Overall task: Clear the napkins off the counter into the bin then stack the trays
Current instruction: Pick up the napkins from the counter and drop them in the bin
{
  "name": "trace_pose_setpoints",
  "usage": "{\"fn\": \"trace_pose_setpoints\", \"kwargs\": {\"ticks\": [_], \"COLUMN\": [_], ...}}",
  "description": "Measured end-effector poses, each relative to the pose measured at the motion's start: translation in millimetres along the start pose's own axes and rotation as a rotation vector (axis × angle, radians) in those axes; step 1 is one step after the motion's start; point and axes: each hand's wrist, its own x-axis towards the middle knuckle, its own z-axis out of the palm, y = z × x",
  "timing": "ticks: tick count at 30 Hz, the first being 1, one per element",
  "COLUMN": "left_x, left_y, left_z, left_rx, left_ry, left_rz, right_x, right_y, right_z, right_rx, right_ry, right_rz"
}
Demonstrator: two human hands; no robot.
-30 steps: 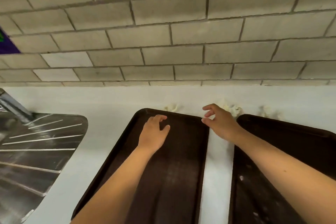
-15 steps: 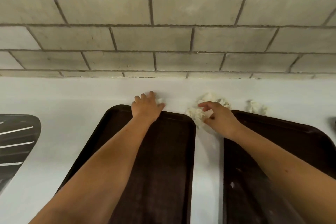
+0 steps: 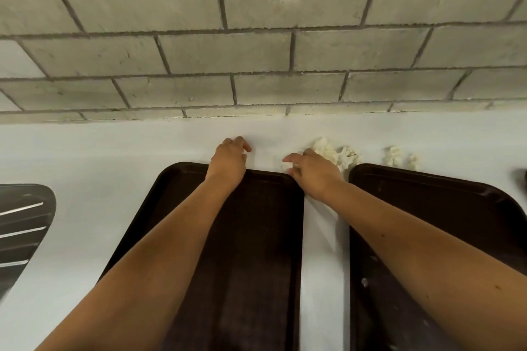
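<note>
Right hand [image 3: 312, 177] has dragged a napkin wad [image 3: 286, 165] leftward, fingers curled round it | left hand [image 3: 229, 159] clutches a small napkin [image 3: 244, 155] beyond the left tray [image 3: 262, 236] | loose napkins [image 3: 332, 152] right.

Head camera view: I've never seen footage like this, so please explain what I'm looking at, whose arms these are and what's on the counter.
No machine here: a person wears one camera on the head, looking down at their own bare arms. The left hand curls its fingers at the counter beyond the left tray; what it holds is hidden. The right hand pinches a white napkin piece. More crumpled napkins lie by the right tray. A sink drainer shows at left.
</note>
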Motion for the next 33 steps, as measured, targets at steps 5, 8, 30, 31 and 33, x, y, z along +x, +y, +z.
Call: {"fn": "trace_pose_setpoints", "kwargs": {"ticks": [5,8,30,31,33], "left_x": [-7.4,-12.9,-136.9,-145.0,-159.1], "left_y": [1.9,5.0,116.6,126.6,144.8], "left_z": [-11.9,-22.2,-36.8,-37.7,-38.3], "left_rx": [-0.355,-0.647,-1.176,-1.171,-1.13], "left_ry": [0.096,0.191,-0.293,-0.341,-0.416], "left_rz": [-0.002,-0.136,-0.124,-0.124,-0.126], "right_x": [12.9,11.0,-153.9,-166.5,-189.3], "right_y": [-2.0,-2.9,5.6,9.6,19.4], "right_z": [-0.4,-3.8,-70.3,-71.4,-73.6], "right_rx": [-0.121,-0.072,0.786,0.775,0.732], "right_ry": [-0.008,0.092,0.229,0.241,0.271], "right_rz": [-0.004,-0.023,0.106,0.116,0.133]}}
